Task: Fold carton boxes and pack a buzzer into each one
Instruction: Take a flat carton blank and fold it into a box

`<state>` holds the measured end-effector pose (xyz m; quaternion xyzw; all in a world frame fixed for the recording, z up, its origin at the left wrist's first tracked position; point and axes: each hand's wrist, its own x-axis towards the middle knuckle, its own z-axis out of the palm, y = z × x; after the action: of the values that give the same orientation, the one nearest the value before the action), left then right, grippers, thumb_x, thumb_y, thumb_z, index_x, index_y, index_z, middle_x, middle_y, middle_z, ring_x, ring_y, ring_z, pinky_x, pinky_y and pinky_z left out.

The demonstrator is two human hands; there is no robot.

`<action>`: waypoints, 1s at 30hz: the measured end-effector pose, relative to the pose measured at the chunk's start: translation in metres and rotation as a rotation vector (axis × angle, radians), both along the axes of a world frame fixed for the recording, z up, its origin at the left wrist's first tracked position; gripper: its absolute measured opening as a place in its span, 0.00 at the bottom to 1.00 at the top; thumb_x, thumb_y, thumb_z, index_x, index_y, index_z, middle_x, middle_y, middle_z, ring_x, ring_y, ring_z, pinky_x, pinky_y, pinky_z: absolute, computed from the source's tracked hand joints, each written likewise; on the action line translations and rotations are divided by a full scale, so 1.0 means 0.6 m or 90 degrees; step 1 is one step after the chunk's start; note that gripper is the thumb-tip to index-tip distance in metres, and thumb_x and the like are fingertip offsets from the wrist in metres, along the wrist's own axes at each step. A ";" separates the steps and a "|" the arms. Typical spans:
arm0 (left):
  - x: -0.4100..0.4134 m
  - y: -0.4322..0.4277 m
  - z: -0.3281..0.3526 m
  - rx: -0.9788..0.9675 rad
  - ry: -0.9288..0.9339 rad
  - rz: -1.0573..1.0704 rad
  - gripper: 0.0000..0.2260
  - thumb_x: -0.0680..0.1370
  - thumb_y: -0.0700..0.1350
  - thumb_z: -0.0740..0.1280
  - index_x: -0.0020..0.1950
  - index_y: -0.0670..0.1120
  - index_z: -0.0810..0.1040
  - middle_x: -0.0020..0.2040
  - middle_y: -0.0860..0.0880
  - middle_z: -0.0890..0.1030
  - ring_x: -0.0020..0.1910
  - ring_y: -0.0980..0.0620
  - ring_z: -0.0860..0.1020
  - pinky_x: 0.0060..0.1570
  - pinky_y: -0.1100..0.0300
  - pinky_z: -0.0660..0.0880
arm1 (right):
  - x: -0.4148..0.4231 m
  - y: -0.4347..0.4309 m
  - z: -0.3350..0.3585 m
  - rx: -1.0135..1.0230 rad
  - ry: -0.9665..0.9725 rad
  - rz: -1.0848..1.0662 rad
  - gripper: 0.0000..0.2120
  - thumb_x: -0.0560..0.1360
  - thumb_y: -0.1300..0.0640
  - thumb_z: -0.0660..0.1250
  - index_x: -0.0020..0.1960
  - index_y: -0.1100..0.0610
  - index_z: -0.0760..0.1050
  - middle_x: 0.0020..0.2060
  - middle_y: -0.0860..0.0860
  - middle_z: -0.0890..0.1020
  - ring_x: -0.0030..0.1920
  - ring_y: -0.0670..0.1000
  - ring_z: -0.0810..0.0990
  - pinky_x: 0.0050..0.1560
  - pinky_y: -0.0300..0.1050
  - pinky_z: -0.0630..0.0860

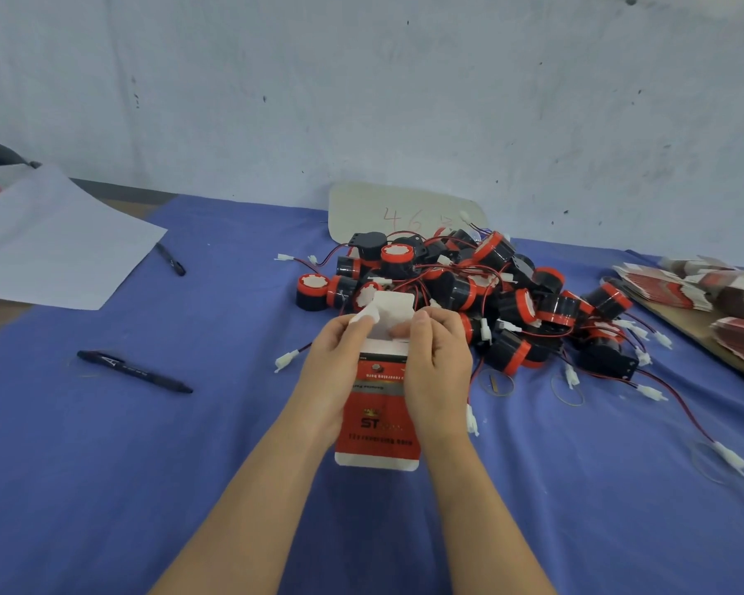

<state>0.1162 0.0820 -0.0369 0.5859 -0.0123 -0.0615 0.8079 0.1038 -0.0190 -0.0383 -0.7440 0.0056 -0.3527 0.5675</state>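
A red and white carton box (pixel 379 416) is held above the blue cloth at the centre, its far end open with white flaps standing up. My left hand (pixel 333 362) grips its left side, fingers curled on a small side flap. My right hand (pixel 437 362) grips the right side, fingertips on the flaps at the open end. Just behind the box lies a heap of black and red buzzers (pixel 469 289) with red and black wires and white plugs. I cannot see inside the box.
Flat unfolded cartons (pixel 705 289) are stacked on a board at the right edge. Two black pens, one (pixel 134 372) at the left and another (pixel 170 259) farther back, lie near a white paper sheet (pixel 57 246). A beige card (pixel 404 212) leans on the wall.
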 end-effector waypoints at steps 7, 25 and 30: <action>0.000 0.002 -0.001 -0.008 0.009 -0.025 0.06 0.79 0.46 0.63 0.54 0.53 0.76 0.39 0.51 0.84 0.35 0.54 0.83 0.33 0.58 0.77 | -0.003 -0.001 0.006 -0.001 0.026 0.023 0.14 0.79 0.65 0.57 0.43 0.54 0.78 0.48 0.47 0.77 0.47 0.36 0.74 0.44 0.25 0.68; -0.006 -0.008 0.007 0.065 -0.050 0.128 0.08 0.78 0.42 0.60 0.51 0.49 0.77 0.48 0.44 0.82 0.40 0.49 0.81 0.37 0.54 0.77 | -0.024 -0.013 0.037 0.083 0.134 0.272 0.12 0.74 0.66 0.59 0.47 0.56 0.80 0.46 0.49 0.82 0.43 0.47 0.79 0.41 0.43 0.76; -0.007 -0.004 0.006 0.087 -0.098 0.228 0.21 0.83 0.54 0.48 0.46 0.49 0.78 0.41 0.50 0.81 0.32 0.61 0.79 0.26 0.69 0.72 | -0.028 -0.005 0.039 0.058 0.220 0.295 0.07 0.77 0.56 0.67 0.47 0.59 0.80 0.54 0.52 0.81 0.50 0.53 0.81 0.52 0.50 0.79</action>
<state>0.1119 0.0796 -0.0331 0.6354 0.0346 0.1274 0.7608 0.0871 -0.0221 -0.0151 -0.7483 -0.0524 -0.0813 0.6563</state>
